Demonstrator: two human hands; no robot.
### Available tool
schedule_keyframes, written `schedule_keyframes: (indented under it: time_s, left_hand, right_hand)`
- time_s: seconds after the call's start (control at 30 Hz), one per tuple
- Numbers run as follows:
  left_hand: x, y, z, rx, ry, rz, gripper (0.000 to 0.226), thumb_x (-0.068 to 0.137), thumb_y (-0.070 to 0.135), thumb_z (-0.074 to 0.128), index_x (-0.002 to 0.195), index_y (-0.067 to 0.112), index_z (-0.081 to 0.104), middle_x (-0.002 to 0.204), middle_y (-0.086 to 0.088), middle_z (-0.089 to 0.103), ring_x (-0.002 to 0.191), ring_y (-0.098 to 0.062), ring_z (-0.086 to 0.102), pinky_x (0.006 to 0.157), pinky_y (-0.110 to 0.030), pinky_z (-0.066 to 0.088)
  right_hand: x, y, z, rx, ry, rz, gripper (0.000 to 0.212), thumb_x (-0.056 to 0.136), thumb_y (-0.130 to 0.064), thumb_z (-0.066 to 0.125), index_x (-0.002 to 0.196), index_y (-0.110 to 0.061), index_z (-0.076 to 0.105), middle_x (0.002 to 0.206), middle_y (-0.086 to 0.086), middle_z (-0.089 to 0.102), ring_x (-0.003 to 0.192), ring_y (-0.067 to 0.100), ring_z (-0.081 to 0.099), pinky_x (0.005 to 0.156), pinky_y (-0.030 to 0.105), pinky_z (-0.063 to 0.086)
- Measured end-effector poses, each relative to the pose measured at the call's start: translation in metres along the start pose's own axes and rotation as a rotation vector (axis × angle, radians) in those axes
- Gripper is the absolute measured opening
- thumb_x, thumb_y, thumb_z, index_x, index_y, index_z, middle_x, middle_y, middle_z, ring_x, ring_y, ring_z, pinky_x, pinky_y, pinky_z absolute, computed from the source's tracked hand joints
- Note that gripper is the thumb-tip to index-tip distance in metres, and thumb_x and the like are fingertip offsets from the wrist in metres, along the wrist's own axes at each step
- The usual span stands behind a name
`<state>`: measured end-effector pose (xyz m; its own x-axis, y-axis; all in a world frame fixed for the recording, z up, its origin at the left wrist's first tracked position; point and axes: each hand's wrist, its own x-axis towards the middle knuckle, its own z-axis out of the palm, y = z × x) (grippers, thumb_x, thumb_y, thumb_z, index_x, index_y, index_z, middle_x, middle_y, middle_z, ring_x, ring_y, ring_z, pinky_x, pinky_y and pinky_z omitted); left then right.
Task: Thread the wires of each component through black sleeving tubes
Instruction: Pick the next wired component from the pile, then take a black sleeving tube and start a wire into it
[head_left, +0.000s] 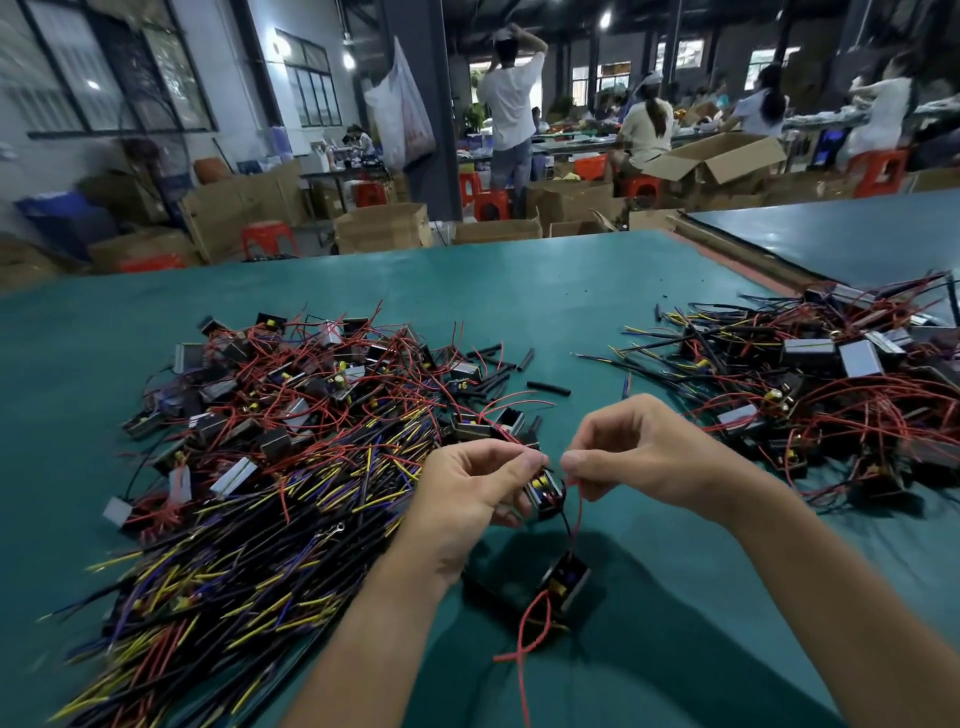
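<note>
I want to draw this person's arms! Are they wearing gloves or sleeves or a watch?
No gloves: the left hand and the right hand are both bare. The left forearm and the right forearm are bare too, with no sleeve showing. I can see no watch, ring or bracelet.

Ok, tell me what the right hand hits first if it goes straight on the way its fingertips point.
Most likely the left hand: the right hand, pinching a red wire, points left at its fingertips, just above the component it holds. Depth is unclear.
</note>
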<state>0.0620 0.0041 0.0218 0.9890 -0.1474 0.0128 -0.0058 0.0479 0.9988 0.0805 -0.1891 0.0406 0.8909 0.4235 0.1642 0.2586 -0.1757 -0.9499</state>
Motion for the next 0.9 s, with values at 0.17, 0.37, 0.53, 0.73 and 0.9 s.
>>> schedule_keyframes:
  time_s: [0.17, 0.37, 0.53, 0.73, 0.9]
  left_hand:
    - [0.002, 0.005, -0.002, -0.128, -0.022, -0.104, 0.008, 0.098, 0.010, 0.052, 0.093, 0.003, 0.054, 0.087, -0.008, 0.076, 0.043, -0.011, 0.058, 0.039, -0.017, 0.044]
    - [0.003, 0.003, -0.005, -0.170, -0.019, -0.121, 0.007, 0.097, 0.013, 0.055, 0.092, 0.008, 0.056, 0.085, -0.008, 0.075, 0.042, -0.010, 0.055, 0.041, -0.019, 0.047]
    - [0.001, 0.000, 0.000, -0.129, -0.107, -0.148, 0.011, 0.079, 0.017, 0.071, 0.088, 0.011, 0.073, 0.086, -0.009, 0.075, 0.046, -0.010, 0.057, 0.045, -0.019, 0.048]
    - [-0.001, 0.001, 0.007, -0.030, -0.187, -0.138, 0.023, 0.100, 0.019, 0.048, 0.082, 0.012, 0.061, 0.072, -0.005, 0.071, 0.044, -0.014, 0.057, 0.043, -0.020, 0.046]
    - [-0.004, 0.003, 0.010, -0.047, -0.266, -0.140, 0.018, 0.096, 0.018, 0.055, 0.079, 0.012, 0.051, 0.074, -0.006, 0.068, 0.044, -0.016, 0.055, 0.041, -0.022, 0.044]
  right_hand:
    - [-0.007, -0.006, -0.015, 0.006, -0.103, 0.069, 0.020, 0.074, -0.019, 0.081, 0.067, -0.004, 0.069, 0.065, 0.010, 0.067, 0.063, 0.021, 0.063, 0.065, 0.026, 0.055]
    - [-0.010, -0.008, -0.013, 0.061, -0.147, 0.101, 0.018, 0.079, -0.026, 0.074, 0.071, -0.010, 0.073, 0.068, 0.010, 0.066, 0.059, 0.018, 0.060, 0.062, 0.026, 0.053]
    - [-0.008, -0.006, -0.007, 0.126, -0.114, 0.096, 0.023, 0.083, -0.029, 0.068, 0.083, -0.008, 0.077, 0.069, 0.006, 0.065, 0.057, 0.013, 0.057, 0.059, 0.025, 0.053]
    - [-0.007, -0.004, -0.006, 0.178, -0.130, 0.081, 0.008, 0.082, -0.016, 0.072, 0.075, -0.011, 0.072, 0.065, 0.006, 0.064, 0.056, 0.015, 0.057, 0.058, 0.025, 0.053]
    - [-0.005, -0.002, -0.005, 0.176, -0.140, 0.124, 0.009, 0.081, -0.013, 0.066, 0.072, -0.010, 0.066, 0.062, 0.007, 0.061, 0.056, 0.016, 0.055, 0.058, 0.025, 0.052]
